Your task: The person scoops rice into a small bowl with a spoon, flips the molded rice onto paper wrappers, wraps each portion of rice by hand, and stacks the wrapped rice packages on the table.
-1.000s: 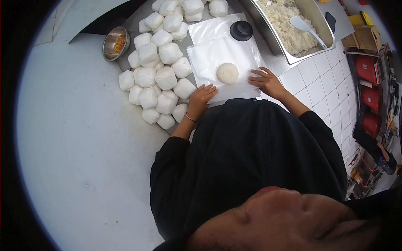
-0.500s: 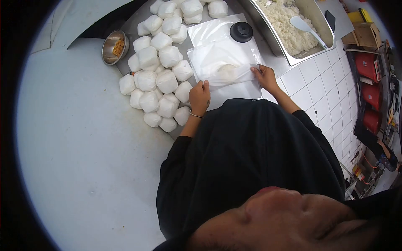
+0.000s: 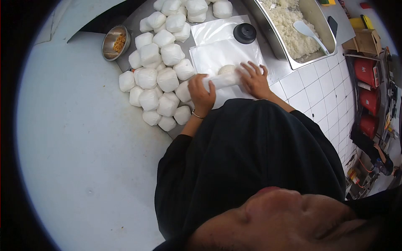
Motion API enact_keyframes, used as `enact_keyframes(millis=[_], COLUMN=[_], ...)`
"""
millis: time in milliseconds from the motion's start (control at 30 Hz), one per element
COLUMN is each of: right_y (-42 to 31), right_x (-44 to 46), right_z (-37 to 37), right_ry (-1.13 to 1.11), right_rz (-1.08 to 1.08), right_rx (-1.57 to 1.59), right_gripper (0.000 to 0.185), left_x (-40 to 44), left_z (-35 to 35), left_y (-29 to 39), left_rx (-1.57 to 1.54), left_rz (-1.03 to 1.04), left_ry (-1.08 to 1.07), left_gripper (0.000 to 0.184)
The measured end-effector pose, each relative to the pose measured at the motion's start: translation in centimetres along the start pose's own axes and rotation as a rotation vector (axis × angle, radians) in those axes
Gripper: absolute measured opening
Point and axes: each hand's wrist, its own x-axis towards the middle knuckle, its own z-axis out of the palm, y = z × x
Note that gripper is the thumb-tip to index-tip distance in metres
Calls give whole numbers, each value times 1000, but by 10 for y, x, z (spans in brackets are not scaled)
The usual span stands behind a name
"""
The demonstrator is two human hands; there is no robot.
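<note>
A whitish rice ball (image 3: pixel 227 69) lies on a stack of thin translucent wrapping sheets (image 3: pixel 206 54), partly covered by a folded wrapping sheet (image 3: pixel 224 80). My left hand (image 3: pixel 202 93) curls at the fold's left end, with the sheet's edge between fingers and thumb. At the right end is my right hand (image 3: pixel 254 80), fingers spread and stretched out, touching the sheet beside the rice ball. A round black press (image 3: pixel 244 33) stands on the sheets beyond. Several white wrapped rice portions (image 3: pixel 168 80) are piled left of my left hand.
A deep metal tray (image 3: pixel 294 67) of cooked rice (image 3: pixel 289 37) stands at the back right, with a pale rice paddle (image 3: pixel 310 35) in it. A metal bowl (image 3: pixel 109 51) with orange-brown filling (image 3: pixel 119 42) sits far left. Another person (image 3: pixel 372 150) is at far right.
The near edge of the sheet has been folded over, leaving a band against the rice ball. My right hand has moved left and spread its fingers; my left hand has shifted slightly right.
</note>
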Motion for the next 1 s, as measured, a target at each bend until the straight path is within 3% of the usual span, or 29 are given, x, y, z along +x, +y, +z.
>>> enact_keyframes(millis=[167,367,600,667,767,900,933,1000], right_y=[49,37,51,53,40,43,43,43], right_x=[54,91,89,103,123,139,140,143], right_z=[35,38,49,31,0,-1,-4,-16], right_ry=[17,75,119,87,-341,-278,-241,-565], right_rz=[152,194,19,-73,218,-172,-226,-316], right_rx=[236,23,182,377,582,354,515,452], right_gripper=[43,43,32,32,35,27,24,25], left_x=[-6,-8,-10,-11,-9,-8,-9,-13], left_z=[18,32,34,36,32,33,34,36], left_y=[6,-5,-12,-14,-9,-8,-9,-10], left_rx=[-230,-42,13,13,9,18,26,42], left_rz=[346,429,440,445,426,424,426,422], left_ry=[-376,-340,-366,-368,-369,-361,-358,-353], left_gripper=[16,33,35,36,36,34,34,34])
